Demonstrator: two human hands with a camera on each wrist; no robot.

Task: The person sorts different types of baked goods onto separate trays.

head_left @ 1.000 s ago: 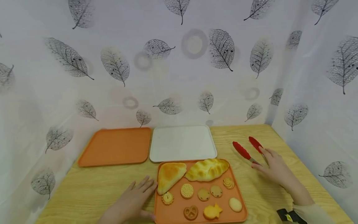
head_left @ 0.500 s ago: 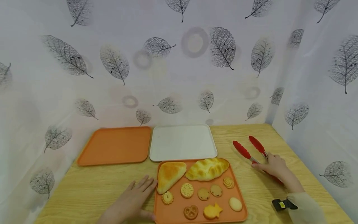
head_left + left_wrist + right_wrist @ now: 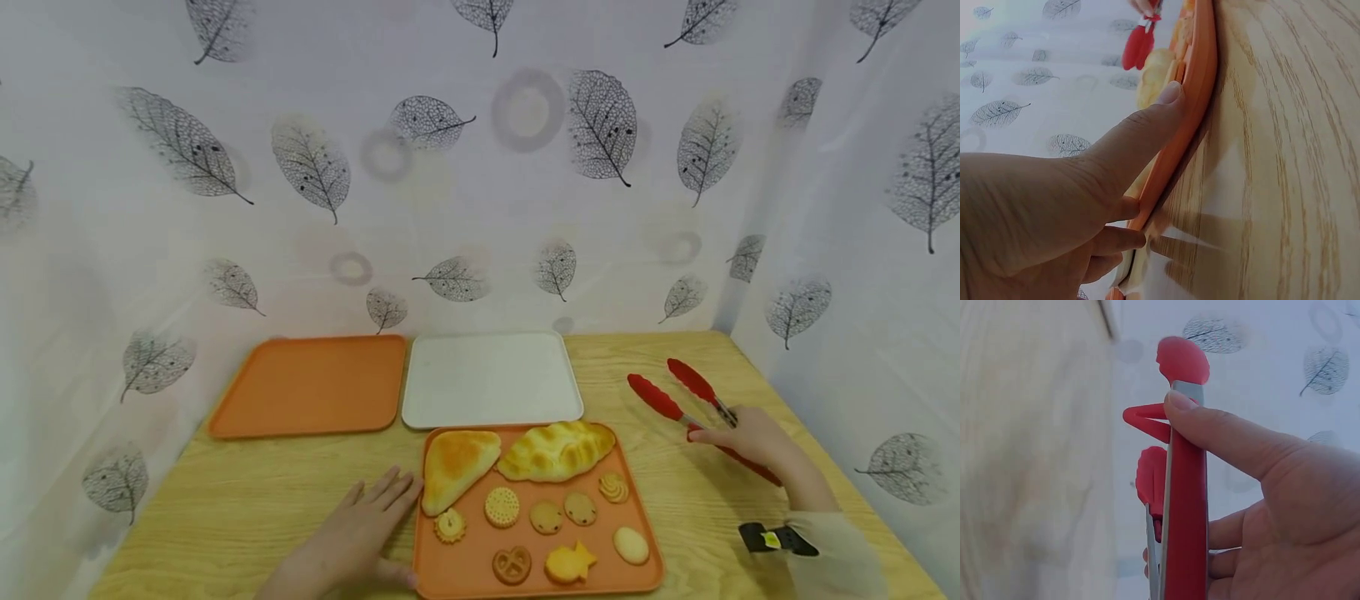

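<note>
My right hand (image 3: 765, 450) grips a pair of red-tipped metal tongs (image 3: 656, 398) by the handles, to the right of the near orange tray (image 3: 467, 575). Their two arms stand apart. In the right wrist view the thumb lies along the red handle (image 3: 1188, 506), with the fingers behind. My left hand (image 3: 352, 533) is spread at that tray's left edge; its thumb (image 3: 1147, 128) touches the rim in the left wrist view. On the tray lie a triangular bread (image 3: 457, 467), a braided bread (image 3: 558, 452) and several cookies, among them a pretzel (image 3: 512, 566) and a fish-shaped one (image 3: 568, 564).
Behind the near tray a white tray (image 3: 491, 379) lies on the wooden table (image 3: 300, 483). A second orange tray (image 3: 311, 387) is to its left, with nothing on it. A leaf-patterned curtain (image 3: 480, 217) encloses the back and sides.
My right hand has closed round the tongs and shifted them slightly right, with the handle end now showing past the hand. My left hand stays at the tray's edge.
</note>
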